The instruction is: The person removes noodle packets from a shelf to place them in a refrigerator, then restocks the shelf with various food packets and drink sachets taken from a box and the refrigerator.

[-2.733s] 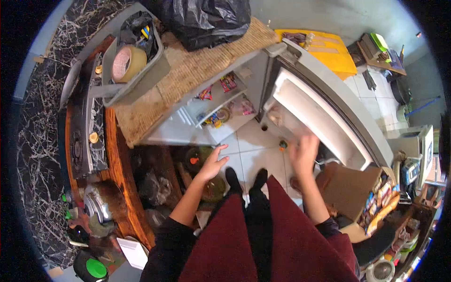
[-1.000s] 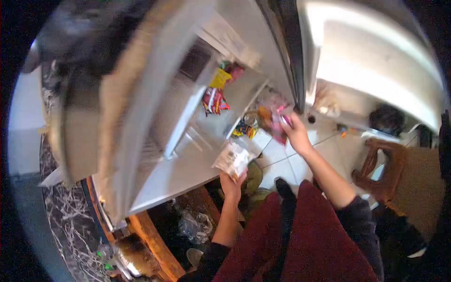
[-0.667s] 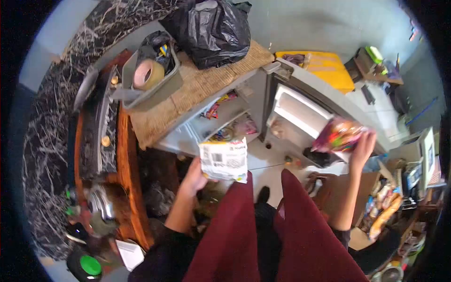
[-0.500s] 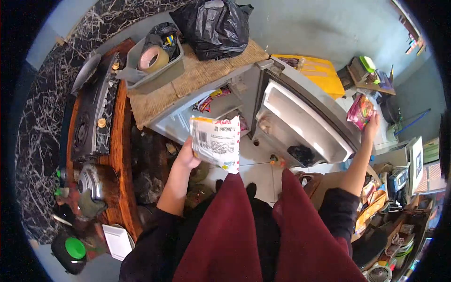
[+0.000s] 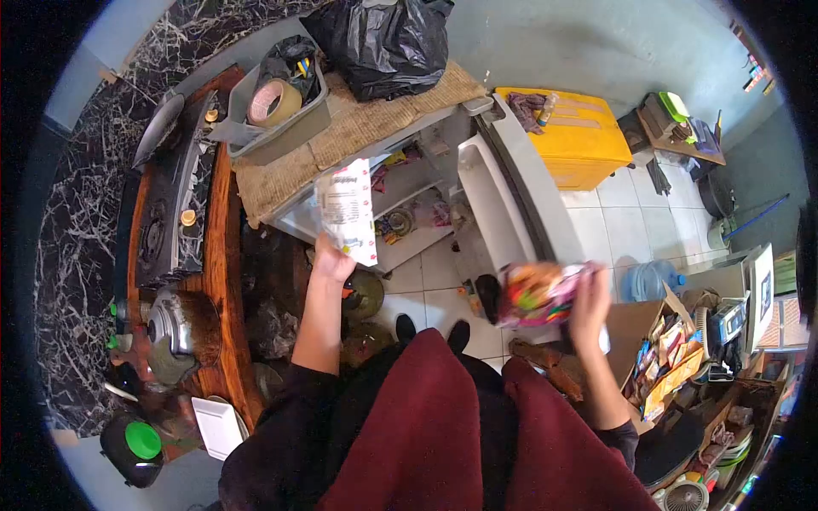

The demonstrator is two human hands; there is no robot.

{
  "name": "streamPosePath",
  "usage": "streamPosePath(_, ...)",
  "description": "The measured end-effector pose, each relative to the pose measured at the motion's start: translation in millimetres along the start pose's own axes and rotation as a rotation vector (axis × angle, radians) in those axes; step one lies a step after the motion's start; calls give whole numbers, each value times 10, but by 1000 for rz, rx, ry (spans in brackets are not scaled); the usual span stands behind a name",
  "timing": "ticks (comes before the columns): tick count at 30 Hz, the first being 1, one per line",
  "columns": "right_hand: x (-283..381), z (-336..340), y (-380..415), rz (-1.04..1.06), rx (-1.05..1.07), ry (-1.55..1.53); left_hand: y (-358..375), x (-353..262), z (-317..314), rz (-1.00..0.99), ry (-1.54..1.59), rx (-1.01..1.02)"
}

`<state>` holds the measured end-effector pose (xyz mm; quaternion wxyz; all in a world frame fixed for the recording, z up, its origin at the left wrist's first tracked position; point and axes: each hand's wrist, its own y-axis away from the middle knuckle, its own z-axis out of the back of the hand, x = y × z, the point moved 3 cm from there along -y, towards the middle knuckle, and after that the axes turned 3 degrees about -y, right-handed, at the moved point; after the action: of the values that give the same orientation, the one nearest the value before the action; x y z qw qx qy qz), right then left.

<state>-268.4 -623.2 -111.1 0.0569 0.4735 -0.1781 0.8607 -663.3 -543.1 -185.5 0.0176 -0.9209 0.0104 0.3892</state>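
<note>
Pinching white packet [image 5: 349, 209] low, left hand [image 5: 333, 262]; right hand [image 5: 590, 311] clasping colourful packet [image 5: 537, 294] (blurred). Squeeze lightly; keep clear of fridge door [image 5: 548, 189].

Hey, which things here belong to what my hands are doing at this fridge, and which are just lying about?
Likely part of the job:
- white packet, in the left hand
- colourful packet, in the right hand
- open fridge

Apparently just lying about:
- black plastic bag
- tape roll
- yellow box
- metal pot
</note>
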Motion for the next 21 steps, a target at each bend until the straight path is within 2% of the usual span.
streamPosePath(1, 160, -142, 131, -40, 86, -9, -12, -34, -29, 5, -5, 1)
streamPosePath(3, 413, -377, 316, -178, 249, -102, -20, -191, -291, -72, 340, 210)
streamPosePath(4, 468, -511, 378, -209, 235, -234, 46, -260, -423, -82, 287, 1)
streamPosePath(5, 509, -658, 438, -239, 223, -365, 53, -277, -277, -81, 285, -2)
streamPosePath(7, 735, -924, 517, -319, 192, -755, 73, -372, -46, 52, 504, 391)
streamPosePath(8, 784, -1054, 543, -319, 185, -824, 112, -433, 103, -5, 413, 193)
streamPosePath(9, 798, -1194, 565, -317, 181, -894, 178, -532, 99, -15, 408, 192)
streamPosePath(10, 789, -1340, 586, -397, 196, -1019, 253, -656, 79, -65, 290, 128)
streamPosePath(11, 821, -1444, 575, -386, 208, -1025, 334, -788, 52, -117, 173, 63)
streamPosePath(13, 864, -1695, 575, -681, 258, -1197, 531, -987, 109, -130, 190, 43)
streamPosePath(14, 880, -1805, 563, -749, 288, -1249, 655, -1046, 273, -102, 57, 3)
streamPosePath(15, 939, -1849, 514, -730, 295, -1255, 754, -1092, 383, -74, -74, -36)
streamPosePath(17, 1047, -1952, 436, -863, 419, -1207, 859, -1198, 299, -108, -200, -59)
streamPosePath(19, 1024, -2092, 346, -832, 445, -1248, 906, -1244, 268, -130, -226, -62)
streamPosePath(21, 1075, -2190, 238, -800, 426, -1352, 848, -1262, 172, -275, -39, 121)
